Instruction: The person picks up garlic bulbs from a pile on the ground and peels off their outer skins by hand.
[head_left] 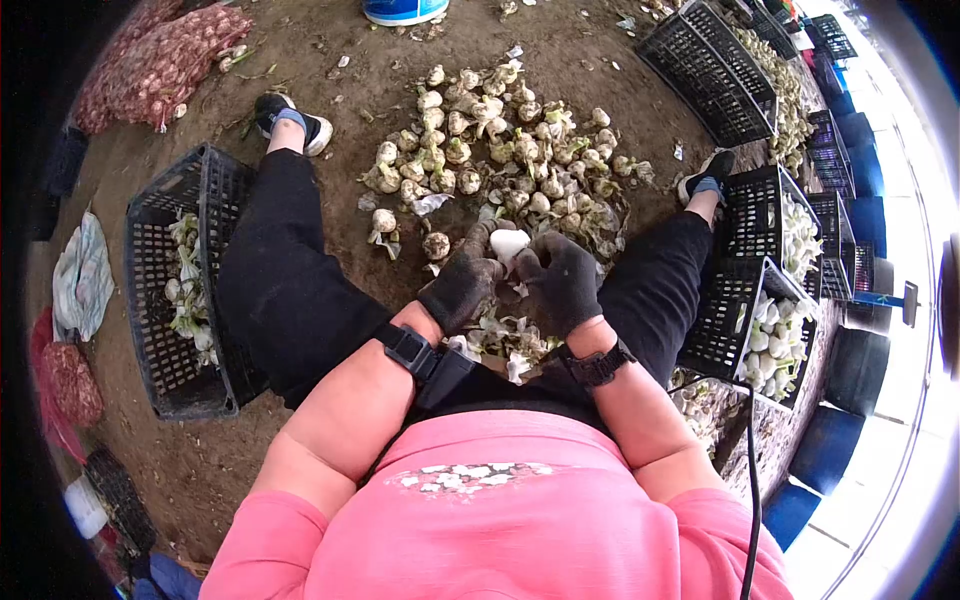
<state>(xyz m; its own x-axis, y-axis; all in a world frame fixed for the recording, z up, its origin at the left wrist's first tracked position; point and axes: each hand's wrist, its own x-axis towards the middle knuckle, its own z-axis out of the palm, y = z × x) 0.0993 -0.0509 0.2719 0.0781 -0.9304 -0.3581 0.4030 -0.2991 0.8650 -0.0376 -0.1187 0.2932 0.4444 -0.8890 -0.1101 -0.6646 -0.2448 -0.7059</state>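
Between my gloved hands is a clean white garlic bulb (509, 243). My left hand (463, 280) is closed around its left side, in a dark, dirt-stained glove. Against the bulb's right edge, my right hand (562, 282) has its fingers curled in, with the thumb side touching the bulb. Whether a bit of skin is also pinched there I cannot tell. Just beyond the hands spreads a heap of unpeeled garlic bulbs (530, 150), dirty and with stem stubs. Loose papery skins (508, 340) lie below my hands, between my legs.
A black crate (165, 300) with some bulbs stands by my left leg. By my right leg are crates of white bulbs (775, 345). Another black crate (708, 75) is tilted at upper right. Red mesh sacks (165, 60) and a blue-white bucket (405, 10) sit farther off.
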